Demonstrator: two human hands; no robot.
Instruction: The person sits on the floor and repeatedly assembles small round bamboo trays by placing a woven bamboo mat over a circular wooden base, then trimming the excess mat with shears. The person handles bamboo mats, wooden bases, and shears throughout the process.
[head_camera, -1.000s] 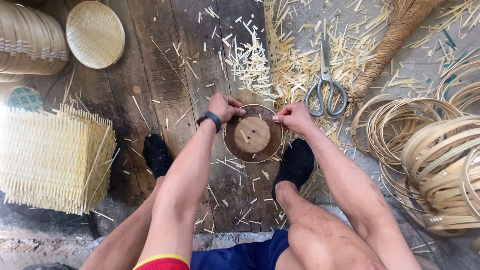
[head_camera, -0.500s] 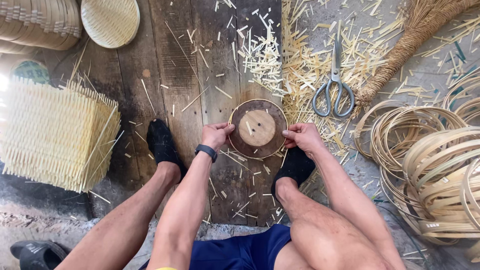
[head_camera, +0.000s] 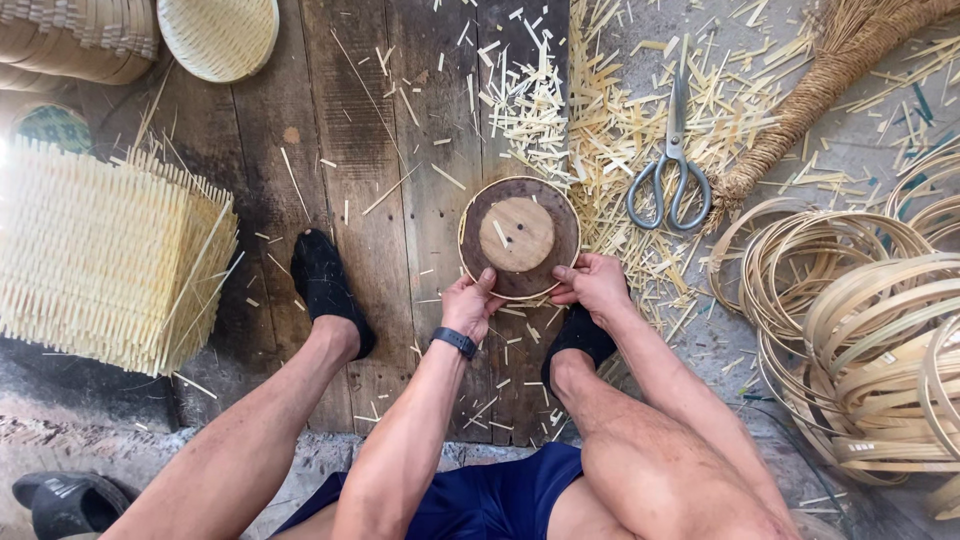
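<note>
Round wooden mould (head_camera: 519, 238), dark with a paler disc at its centre, is lying flat on the plank floor (head_camera: 380, 150) between the person's feet, and both hands are closing on its near rim: the left hand (head_camera: 470, 305) is pinching the lower left edge, the right hand (head_camera: 594, 284) the lower right edge. Scissors (head_camera: 671, 170) are resting just beside it among bamboo offcuts (head_camera: 610, 130), with coiled bamboo hoops (head_camera: 860, 320) lying to the right and a woven basket body (head_camera: 105, 255) well apart to the left.
</note>
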